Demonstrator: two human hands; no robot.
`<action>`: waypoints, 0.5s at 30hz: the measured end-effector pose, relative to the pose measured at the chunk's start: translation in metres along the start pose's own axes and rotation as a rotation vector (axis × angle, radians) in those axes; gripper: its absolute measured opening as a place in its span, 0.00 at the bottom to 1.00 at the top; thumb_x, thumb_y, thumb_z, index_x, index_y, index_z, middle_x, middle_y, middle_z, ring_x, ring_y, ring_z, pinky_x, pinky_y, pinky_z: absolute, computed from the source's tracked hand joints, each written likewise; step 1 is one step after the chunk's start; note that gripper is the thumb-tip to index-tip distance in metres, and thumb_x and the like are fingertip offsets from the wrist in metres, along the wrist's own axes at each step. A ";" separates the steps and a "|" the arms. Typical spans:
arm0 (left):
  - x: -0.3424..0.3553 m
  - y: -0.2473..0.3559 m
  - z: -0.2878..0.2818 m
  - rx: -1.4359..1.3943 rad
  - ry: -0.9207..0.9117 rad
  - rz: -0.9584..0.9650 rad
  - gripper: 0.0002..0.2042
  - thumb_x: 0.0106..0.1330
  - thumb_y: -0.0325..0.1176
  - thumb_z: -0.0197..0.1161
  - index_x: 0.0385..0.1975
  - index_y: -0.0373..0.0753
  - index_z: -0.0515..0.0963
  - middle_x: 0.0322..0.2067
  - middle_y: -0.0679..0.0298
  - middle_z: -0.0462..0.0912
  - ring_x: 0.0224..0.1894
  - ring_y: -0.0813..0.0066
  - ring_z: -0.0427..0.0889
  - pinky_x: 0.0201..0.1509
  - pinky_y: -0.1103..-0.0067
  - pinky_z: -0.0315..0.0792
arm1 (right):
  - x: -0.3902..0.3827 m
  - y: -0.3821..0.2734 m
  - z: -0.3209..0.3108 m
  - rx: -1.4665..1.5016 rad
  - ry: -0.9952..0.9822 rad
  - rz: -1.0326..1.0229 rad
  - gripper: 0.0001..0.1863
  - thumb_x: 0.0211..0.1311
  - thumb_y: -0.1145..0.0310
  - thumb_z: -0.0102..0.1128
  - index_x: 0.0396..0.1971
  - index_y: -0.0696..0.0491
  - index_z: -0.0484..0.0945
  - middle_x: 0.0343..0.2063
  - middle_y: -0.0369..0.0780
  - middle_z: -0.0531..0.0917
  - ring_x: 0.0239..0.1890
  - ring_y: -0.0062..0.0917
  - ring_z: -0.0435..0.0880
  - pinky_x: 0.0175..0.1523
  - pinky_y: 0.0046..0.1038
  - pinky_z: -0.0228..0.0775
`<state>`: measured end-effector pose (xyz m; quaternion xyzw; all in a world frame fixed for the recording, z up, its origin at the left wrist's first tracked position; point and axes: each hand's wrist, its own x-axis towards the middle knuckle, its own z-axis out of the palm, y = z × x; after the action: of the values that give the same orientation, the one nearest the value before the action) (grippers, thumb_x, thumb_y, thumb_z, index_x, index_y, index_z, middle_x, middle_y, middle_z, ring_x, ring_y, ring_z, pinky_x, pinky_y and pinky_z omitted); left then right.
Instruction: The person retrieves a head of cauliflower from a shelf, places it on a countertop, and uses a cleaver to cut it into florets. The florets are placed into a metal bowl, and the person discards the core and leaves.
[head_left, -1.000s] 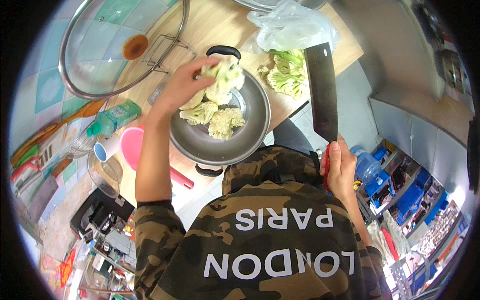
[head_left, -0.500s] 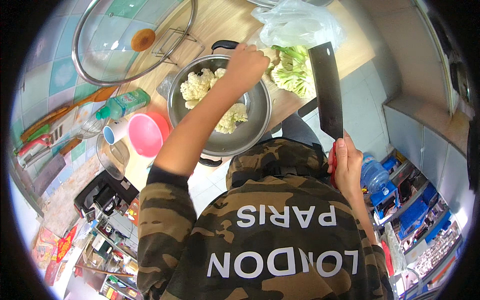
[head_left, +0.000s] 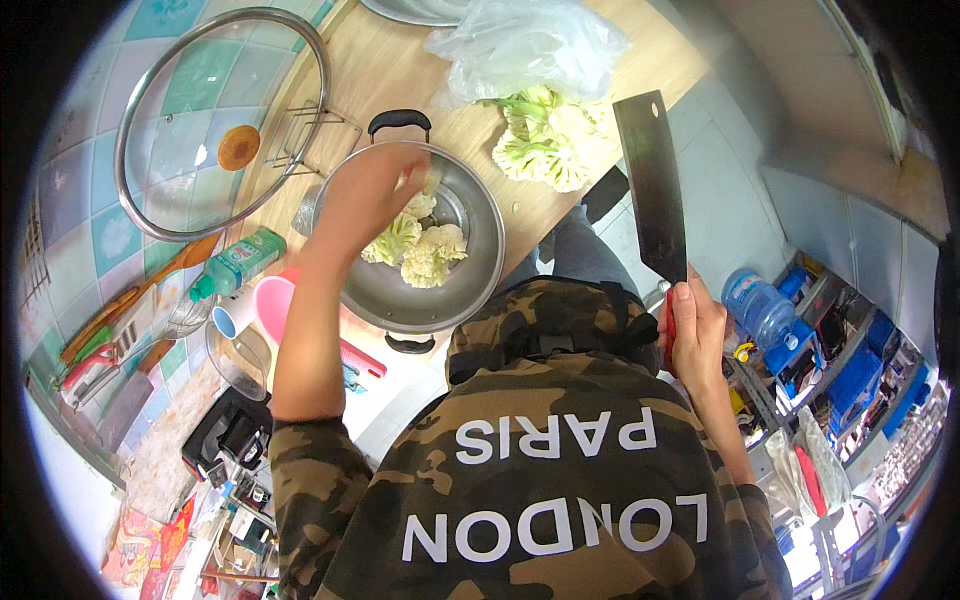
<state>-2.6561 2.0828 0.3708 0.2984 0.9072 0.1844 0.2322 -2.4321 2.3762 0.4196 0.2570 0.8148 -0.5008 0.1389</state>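
Note:
My left hand [head_left: 375,190] is over the left side of a two-handled metal pan [head_left: 470,290], its fingers curled and somewhat blurred. Whatever may be in those fingers is hidden. Several pale cauliflower florets [head_left: 434,256] lie in the pan beneath and beside that hand. On the right, my right hand [head_left: 697,325] grips the red handle of a cleaver [head_left: 652,190], its broad dark blade pointing away from me. A larger piece of cauliflower [head_left: 550,140], green stems showing, rests on the wooden table [head_left: 390,65] between pan and blade.
A clear plastic bag [head_left: 530,50] lies behind the cauliflower. Left of the pan are a glass lid [head_left: 190,140], a green bottle [head_left: 240,263], a white-and-blue cup [head_left: 233,316] and a pink container [head_left: 272,305]. A large blue water bottle [head_left: 760,305] stands lower right.
My left hand has moved left, from beside the large cauliflower piece to over the pan. My right hand keeps the cleaver nearly where it was. The whole view has shifted slightly.

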 end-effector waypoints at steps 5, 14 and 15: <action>-0.014 0.015 0.006 -0.029 0.132 0.138 0.17 0.53 0.19 0.52 0.44 0.39 0.74 0.42 0.55 0.77 0.48 0.58 0.74 0.52 0.71 0.67 | 0.001 0.004 -0.001 -0.026 -0.005 0.037 0.22 0.69 0.59 0.37 0.53 0.57 0.70 0.09 0.34 0.69 0.10 0.16 0.69 0.18 0.20 0.63; 0.155 0.029 0.048 -0.085 0.132 0.340 0.25 0.48 0.16 0.50 0.45 0.49 0.76 0.40 0.58 0.74 0.49 0.57 0.70 0.53 0.70 0.64 | -0.013 -0.007 0.007 -0.003 -0.065 -0.043 0.23 0.69 0.60 0.39 0.59 0.56 0.63 0.10 0.34 0.69 0.11 0.16 0.68 0.19 0.20 0.64; 0.161 0.025 0.047 0.019 0.073 0.293 0.25 0.48 0.16 0.51 0.46 0.52 0.76 0.40 0.59 0.74 0.50 0.58 0.69 0.54 0.70 0.63 | -0.014 -0.008 0.009 0.013 -0.058 -0.042 0.23 0.69 0.61 0.39 0.59 0.56 0.63 0.10 0.34 0.69 0.11 0.16 0.68 0.19 0.20 0.64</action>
<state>-2.7342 2.2117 0.2939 0.4228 0.8636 0.2182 0.1668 -2.4251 2.3617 0.4278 0.2260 0.8125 -0.5159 0.1503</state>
